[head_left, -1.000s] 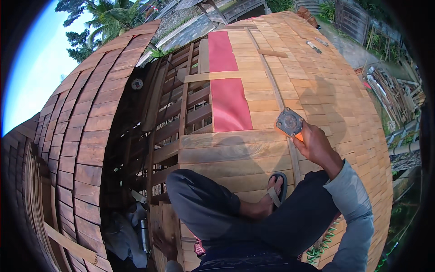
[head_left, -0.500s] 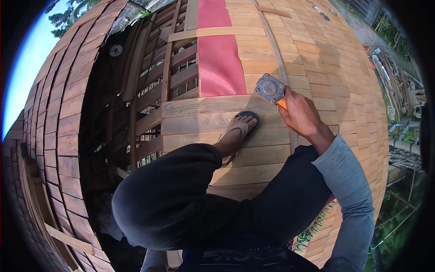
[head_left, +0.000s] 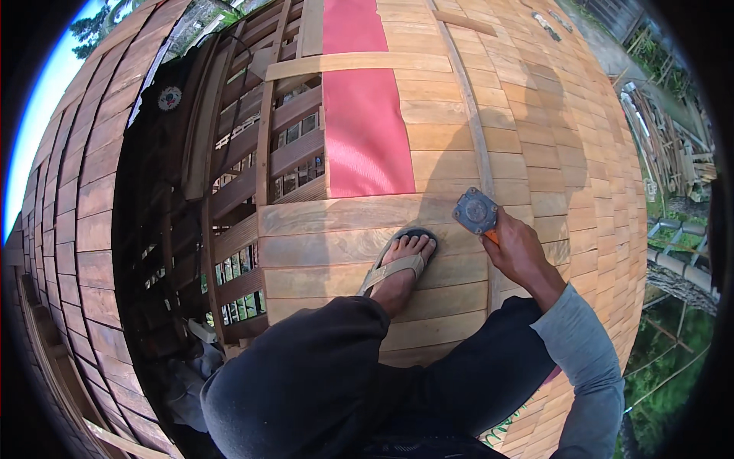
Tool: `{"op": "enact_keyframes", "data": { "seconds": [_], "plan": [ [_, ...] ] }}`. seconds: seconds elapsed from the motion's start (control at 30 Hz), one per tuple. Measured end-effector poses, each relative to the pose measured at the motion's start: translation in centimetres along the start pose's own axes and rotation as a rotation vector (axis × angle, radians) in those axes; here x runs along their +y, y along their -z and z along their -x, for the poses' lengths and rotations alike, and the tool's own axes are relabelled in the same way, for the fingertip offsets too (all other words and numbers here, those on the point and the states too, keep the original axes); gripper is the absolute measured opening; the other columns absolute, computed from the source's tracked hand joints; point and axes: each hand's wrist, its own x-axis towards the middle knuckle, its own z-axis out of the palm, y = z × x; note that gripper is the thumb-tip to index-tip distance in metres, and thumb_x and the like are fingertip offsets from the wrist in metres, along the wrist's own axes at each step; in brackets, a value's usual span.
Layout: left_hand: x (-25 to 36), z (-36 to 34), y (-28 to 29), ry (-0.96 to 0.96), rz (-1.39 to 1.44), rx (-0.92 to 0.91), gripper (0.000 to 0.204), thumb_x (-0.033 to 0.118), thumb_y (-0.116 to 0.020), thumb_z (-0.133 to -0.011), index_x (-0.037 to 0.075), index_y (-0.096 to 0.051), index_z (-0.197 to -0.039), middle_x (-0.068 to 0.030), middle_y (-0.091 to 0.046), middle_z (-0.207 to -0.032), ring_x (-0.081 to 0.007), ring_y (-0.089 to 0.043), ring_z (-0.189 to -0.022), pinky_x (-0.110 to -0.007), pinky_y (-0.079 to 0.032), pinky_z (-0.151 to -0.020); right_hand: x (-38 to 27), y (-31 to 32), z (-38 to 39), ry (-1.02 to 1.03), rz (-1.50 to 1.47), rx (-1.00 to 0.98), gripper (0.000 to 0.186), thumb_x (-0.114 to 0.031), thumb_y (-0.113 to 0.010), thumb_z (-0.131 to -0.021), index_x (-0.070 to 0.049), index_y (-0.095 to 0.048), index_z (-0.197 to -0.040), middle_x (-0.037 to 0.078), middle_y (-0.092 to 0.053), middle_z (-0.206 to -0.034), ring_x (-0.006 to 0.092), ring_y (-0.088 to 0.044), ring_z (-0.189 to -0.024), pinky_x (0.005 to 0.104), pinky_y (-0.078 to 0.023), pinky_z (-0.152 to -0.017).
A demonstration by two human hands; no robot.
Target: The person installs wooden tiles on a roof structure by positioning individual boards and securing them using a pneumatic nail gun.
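Note:
My right hand point(head_left: 522, 249) is closed around the orange handle of a nail gun point(head_left: 475, 210). The gun's dark grey top cap, with bolts at its corners, faces me; its nose is hidden beneath. It is over the wooden shingles point(head_left: 336, 243) of the roof, just right of my sandalled foot point(head_left: 404, 268). A red sheet point(head_left: 367, 130) runs away from me beyond the foot, its near end meeting the top row of these shingles. My left hand is out of the picture.
On the left, open rafters and battens point(head_left: 233, 199) leave gaps with a drop below. A wooden strip point(head_left: 359, 63) crosses the red sheet, and a long batten point(head_left: 466, 99) runs up the shingles. Part of a green coiled hose point(head_left: 501, 430) shows beside my right leg.
The roof, foot and nail gun all appear lower in the picture as my view tilts up. My right hand has kept hold of the nail gun. The left sleeve has dropped out of view.

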Motion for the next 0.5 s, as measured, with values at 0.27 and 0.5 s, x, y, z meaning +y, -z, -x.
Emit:
{"op": "enact_keyframes", "data": {
  "seconds": [0.27,0.5],
  "plan": [
    [-1.0,1.5,1.0,0.121,0.021,-0.018,0.058,0.029,-0.072,-0.098,-0.002,-0.045,-0.139,-0.0263,-0.051,-0.132,-0.0445,-0.048,-0.121,-0.053,-0.039,-0.099,3.5,-2.1,-2.3,-0.096,0.007,-0.038,0.036,-0.012,-0.074,-0.092,0.003,-0.055,-0.118,0.03,-0.071,-0.1,0.0514,-0.069,-0.096,0.0572,-0.056,-0.082],
    [3.7,-1.0,4.5,0.143,-0.037,-0.081,0.05,0.023,-0.074,-0.097,-0.004,-0.05,-0.132,-0.0274,-0.059,-0.122,-0.046,-0.057,-0.111,-0.052,-0.045,-0.092,7.7,-2.4,-4.3,-0.122,0.007,0.019,0.038,-0.01,-0.073,-0.093,0.004,-0.055,-0.123,0.032,-0.07,-0.1,0.0533,-0.068,-0.096,0.058,-0.055,-0.082]
  ]
}}
